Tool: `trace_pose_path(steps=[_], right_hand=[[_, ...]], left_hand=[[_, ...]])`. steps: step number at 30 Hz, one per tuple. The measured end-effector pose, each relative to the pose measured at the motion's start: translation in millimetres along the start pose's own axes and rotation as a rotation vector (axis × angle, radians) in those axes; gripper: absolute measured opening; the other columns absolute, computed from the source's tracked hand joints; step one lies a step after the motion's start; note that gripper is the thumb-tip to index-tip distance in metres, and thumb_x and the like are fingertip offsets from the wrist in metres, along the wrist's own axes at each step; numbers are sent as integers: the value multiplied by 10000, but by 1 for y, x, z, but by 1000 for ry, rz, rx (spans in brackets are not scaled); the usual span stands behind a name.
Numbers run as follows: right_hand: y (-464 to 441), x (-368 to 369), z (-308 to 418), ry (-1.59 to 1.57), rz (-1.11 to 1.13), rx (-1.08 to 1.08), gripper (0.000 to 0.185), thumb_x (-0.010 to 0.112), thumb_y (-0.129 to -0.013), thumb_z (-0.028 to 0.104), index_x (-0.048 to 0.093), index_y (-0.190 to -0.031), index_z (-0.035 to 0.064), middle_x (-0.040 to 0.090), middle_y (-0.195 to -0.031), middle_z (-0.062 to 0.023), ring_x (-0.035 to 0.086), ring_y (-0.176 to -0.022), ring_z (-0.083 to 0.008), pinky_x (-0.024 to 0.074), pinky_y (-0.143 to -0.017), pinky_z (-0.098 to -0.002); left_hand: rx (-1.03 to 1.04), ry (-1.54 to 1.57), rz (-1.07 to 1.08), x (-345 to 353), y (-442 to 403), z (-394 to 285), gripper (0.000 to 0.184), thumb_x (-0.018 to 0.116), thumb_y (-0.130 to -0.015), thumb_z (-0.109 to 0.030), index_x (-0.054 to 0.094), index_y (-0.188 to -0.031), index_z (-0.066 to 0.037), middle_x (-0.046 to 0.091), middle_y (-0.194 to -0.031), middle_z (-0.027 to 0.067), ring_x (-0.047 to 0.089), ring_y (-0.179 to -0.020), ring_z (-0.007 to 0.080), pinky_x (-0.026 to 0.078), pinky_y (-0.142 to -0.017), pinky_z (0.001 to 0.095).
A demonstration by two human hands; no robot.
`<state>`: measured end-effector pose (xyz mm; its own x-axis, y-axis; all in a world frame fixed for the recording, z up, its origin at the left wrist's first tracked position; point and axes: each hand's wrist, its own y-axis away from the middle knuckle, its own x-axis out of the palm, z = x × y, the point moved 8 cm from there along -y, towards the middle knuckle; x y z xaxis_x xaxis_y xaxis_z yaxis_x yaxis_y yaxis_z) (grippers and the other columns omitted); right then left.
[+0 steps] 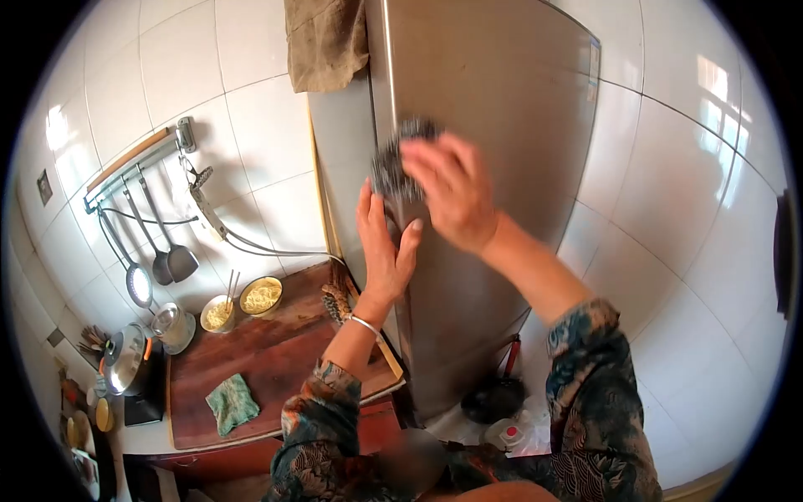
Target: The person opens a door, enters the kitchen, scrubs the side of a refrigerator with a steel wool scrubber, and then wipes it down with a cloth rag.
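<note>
My right hand [452,188] is raised against the tall metal refrigerator [493,125], its fingers closed on a crumpled dark grey speckled cloth [400,163]. Motion smears the fingertips a little. The cloth lies at the refrigerator's front left edge. Just below it, my left hand [386,255] reaches up to the same edge, fingers stretched and thumb apart. Its fingertips come close to the cloth's lower end; whether they touch it I cannot tell. A pale bangle [363,324] circles my left wrist.
Left of the refrigerator, a reddish-brown board [276,360] carries a folded green cloth [232,403] and two bowls of noodles, one bowl [219,315] with chopsticks. Utensils hang from a wall rail [134,159]. A dark pan [493,400] is low at the right. A brown cloth [328,42] hangs above.
</note>
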<state>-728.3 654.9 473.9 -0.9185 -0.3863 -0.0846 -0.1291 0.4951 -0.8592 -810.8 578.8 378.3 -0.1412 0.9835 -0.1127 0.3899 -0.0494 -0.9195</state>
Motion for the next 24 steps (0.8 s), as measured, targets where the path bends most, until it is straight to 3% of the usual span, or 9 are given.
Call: trace_pose_path(steps=[4, 6, 7, 10, 13, 16, 20, 21, 24], right_hand=[[-14, -3, -1, 7, -21, -35, 189, 572, -722, 45, 615, -906, 46, 586, -1039, -6, 491, -958, -232, 424, -810, -330], [-57, 0, -25, 69, -85, -92, 166, 584, -722, 64, 625, -882, 47, 590, -1039, -9, 496, -948, -226, 428, -808, -326], [-58, 1, -24, 71, -77, -77, 163, 584, -722, 66, 626, -878, 46, 590, -1039, -10, 497, -947, -228, 429, -808, -327], [-45, 1, -13, 57, -29, -39, 166, 581, -721, 64, 625, -879, 42, 587, -1043, -10, 496, -948, -237, 432, -804, -329], [5, 2, 12, -32, 32, -9, 210, 570, -714, 38, 611, -920, 32, 575, -1056, -7, 490, -950, -250, 435, -797, -341], [-38, -3, -15, 54, -25, -78, 213, 583, -704, 43, 613, -914, 35, 574, -1051, -4, 491, -935, -236, 438, -782, -336], [-50, -3, -21, 133, 15, -81, 236, 590, -680, 54, 615, -913, 32, 573, -1048, -15, 490, -921, -238, 439, -774, -333], [-29, -5, -10, 72, 42, -76, 228, 578, -689, 58, 619, -912, 33, 577, -1041, -15, 490, -911, -236, 442, -768, -333], [-4, -6, 8, -9, 121, -68, 225, 567, -699, 59, 620, -916, 34, 581, -1034, -13, 489, -907, -234, 442, -765, -334]], left_hand=[[119, -246, -24, 13, 2, 3, 660, 569, -843, -261, 243, -1315, 65, 205, -1382, 275, 266, -1240, 398, 208, -1040, 462], [92, -170, -135, 1, -5, -20, 668, 573, -846, -249, 220, -1319, 64, 254, -1359, 237, 359, -1163, 359, 225, -1043, 440], [104, -146, -134, 0, -5, -17, 648, 581, -842, -232, 239, -1312, 56, 228, -1375, 225, 347, -1172, 345, 245, -1036, 417], [27, 1, -92, -3, -8, -7, 652, 591, -824, -241, 259, -1298, 58, 240, -1361, 273, 248, -1255, 411, 227, -1020, 478], [32, 49, -23, -3, -17, -7, 629, 610, -808, -237, 289, -1268, 46, 254, -1344, 260, 274, -1231, 405, 262, -999, 462], [-15, 81, -162, -5, -16, -8, 605, 640, -778, -224, 331, -1226, 42, 261, -1333, 250, 298, -1209, 389, 285, -983, 447], [-64, 75, -167, -12, -25, -2, 572, 671, -733, -160, 382, -1194, 18, 300, -1306, 187, 363, -1140, 278, 331, -934, 346], [-81, 111, -111, -12, -31, 1, 671, 681, -719, -170, 321, -1257, 7, 255, -1335, 256, 297, -1215, 374, 268, -1001, 434], [64, 87, -151, -8, -45, -8, 742, 696, -694, -182, 296, -1290, 5, 240, -1349, 260, 278, -1233, 388, 231, -1022, 449]])
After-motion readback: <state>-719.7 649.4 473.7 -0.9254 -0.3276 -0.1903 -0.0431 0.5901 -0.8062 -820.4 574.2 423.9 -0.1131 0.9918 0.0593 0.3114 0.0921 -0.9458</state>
